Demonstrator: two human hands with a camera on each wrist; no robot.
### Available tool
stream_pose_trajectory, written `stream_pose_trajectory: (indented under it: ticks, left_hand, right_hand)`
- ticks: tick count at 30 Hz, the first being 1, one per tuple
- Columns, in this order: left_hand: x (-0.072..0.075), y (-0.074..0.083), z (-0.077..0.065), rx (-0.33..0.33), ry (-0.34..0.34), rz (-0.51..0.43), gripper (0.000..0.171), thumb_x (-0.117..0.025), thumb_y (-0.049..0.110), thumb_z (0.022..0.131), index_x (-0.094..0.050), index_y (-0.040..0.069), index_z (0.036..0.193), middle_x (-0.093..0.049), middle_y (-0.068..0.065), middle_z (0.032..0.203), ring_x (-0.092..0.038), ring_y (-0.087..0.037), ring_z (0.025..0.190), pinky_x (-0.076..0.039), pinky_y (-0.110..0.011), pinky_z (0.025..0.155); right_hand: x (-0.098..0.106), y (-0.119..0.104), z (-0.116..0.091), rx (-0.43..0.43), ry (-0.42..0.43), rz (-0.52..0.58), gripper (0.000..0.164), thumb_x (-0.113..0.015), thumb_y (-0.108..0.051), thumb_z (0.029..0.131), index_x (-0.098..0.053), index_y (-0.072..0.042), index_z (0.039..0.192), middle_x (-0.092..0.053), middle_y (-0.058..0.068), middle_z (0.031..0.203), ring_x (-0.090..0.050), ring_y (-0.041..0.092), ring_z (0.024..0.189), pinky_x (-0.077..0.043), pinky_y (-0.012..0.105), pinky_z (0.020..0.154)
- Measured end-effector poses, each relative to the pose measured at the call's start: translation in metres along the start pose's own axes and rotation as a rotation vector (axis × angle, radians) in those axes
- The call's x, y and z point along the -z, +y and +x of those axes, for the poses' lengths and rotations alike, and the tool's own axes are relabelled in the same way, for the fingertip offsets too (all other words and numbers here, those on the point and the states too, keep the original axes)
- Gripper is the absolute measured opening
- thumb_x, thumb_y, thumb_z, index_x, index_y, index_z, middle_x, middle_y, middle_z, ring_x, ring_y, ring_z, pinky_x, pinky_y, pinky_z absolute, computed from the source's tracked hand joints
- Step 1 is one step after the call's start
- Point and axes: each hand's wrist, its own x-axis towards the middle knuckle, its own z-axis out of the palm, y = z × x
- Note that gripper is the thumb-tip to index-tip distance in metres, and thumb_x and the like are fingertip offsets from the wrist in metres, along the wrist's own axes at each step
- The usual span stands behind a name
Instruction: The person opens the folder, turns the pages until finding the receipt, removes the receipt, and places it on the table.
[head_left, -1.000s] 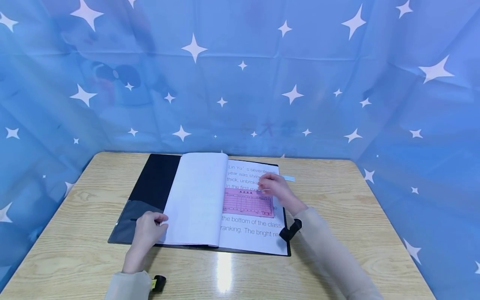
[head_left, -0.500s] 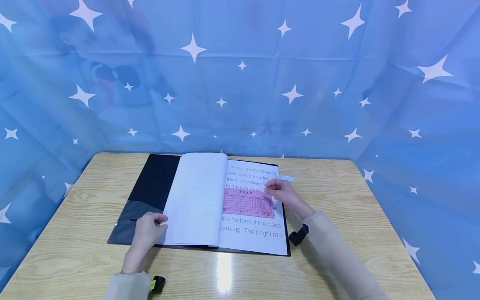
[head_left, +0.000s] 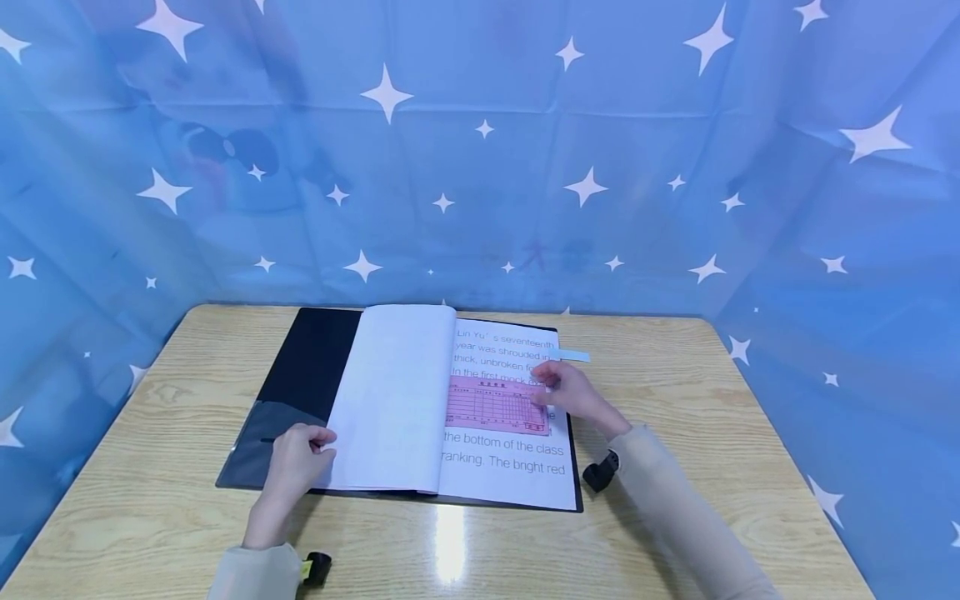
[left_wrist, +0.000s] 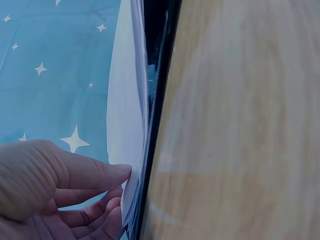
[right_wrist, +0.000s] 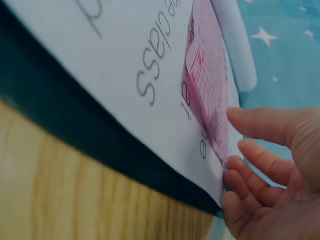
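A black folder (head_left: 307, 358) lies spread on the table, holding white sheets. On its right page (head_left: 502, 492), printed with large text, rests a pink printed form (head_left: 491, 406); one edge of it curls up from the page in the right wrist view. My left hand (head_left: 296, 458) pinches the outer edge of the turned blank page (head_left: 390, 400), thumb on top in the left wrist view. By the form's right end is my right hand (head_left: 566, 390), its thumb and fingers apart and nothing visible between them. Whether a fingertip touches the form I cannot tell.
A light blue strip (head_left: 573, 356) sticks out past the folder's upper right edge. Wooden tabletop (head_left: 675, 400) surrounds the folder. Behind the table hangs a blue curtain (head_left: 480, 167) with white stars. A dark device (head_left: 600, 472) is strapped to the right wrist.
My right hand has drawn back to the right and a little down, from over the printed page to the form's right end. The left hand has stayed in place.
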Motion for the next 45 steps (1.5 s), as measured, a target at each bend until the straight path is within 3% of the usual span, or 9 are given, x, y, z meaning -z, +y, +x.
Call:
stream_pose_trajectory:
  ticks: [9, 23, 29, 35, 45]
  left_hand:
    - [0.000, 0.001, 0.000, 0.007, 0.000, 0.003, 0.013, -0.066, -0.006, 0.072, -0.068, -0.007, 0.085, -0.057, -0.013, 0.078, -0.051, -0.023, 0.070, -0.043, -0.033, 0.062]
    - [0.000, 0.001, 0.000, -0.015, 0.007, -0.002, 0.012, -0.066, -0.007, 0.072, -0.068, -0.008, 0.084, -0.056, -0.013, 0.076, -0.050, -0.023, 0.069, -0.042, -0.033, 0.061]
    - [-0.004, -0.003, -0.001, -0.057, 0.067, -0.016, 0.012, -0.066, -0.009, 0.068, -0.067, -0.006, 0.079, -0.054, -0.011, 0.072, -0.048, -0.021, 0.065, -0.041, -0.031, 0.058]
    - [-0.002, -0.002, 0.000, -0.041, 0.034, -0.020, 0.012, -0.065, -0.008, 0.070, -0.068, -0.007, 0.081, -0.055, -0.012, 0.074, -0.049, -0.022, 0.067, -0.041, -0.032, 0.060]
    - [-0.001, 0.001, 0.001, -0.010, -0.007, -0.001, 0.012, -0.067, -0.007, 0.072, -0.067, -0.008, 0.084, -0.056, -0.013, 0.077, -0.050, -0.022, 0.069, -0.042, -0.033, 0.062]
  right_hand:
    - [0.001, 0.010, 0.000, 0.092, 0.000, -0.054, 0.033, -0.073, 0.003, 0.073, -0.062, 0.000, 0.104, -0.057, 0.008, 0.095, -0.051, 0.021, 0.088, -0.043, 0.034, 0.081]
    - [0.004, 0.008, 0.003, 0.076, -0.079, -0.047, 0.016, -0.069, 0.001, 0.078, -0.062, -0.007, 0.089, -0.052, 0.003, 0.079, -0.047, 0.018, 0.075, -0.037, 0.030, 0.069]
    - [0.004, 0.009, 0.002, 0.110, -0.091, -0.048, 0.012, -0.069, -0.002, 0.079, -0.059, -0.008, 0.082, -0.053, 0.002, 0.076, -0.048, 0.018, 0.074, -0.038, 0.030, 0.069]
    - [0.006, 0.007, -0.001, 0.120, -0.113, 0.004, 0.011, -0.068, -0.002, 0.079, -0.058, -0.006, 0.081, -0.055, 0.003, 0.079, -0.049, 0.019, 0.077, -0.038, 0.031, 0.071]
    - [0.008, 0.012, -0.002, 0.084, -0.121, 0.137, 0.011, -0.066, -0.003, 0.082, -0.062, -0.002, 0.092, -0.057, 0.006, 0.084, -0.049, 0.019, 0.079, -0.038, 0.029, 0.070]
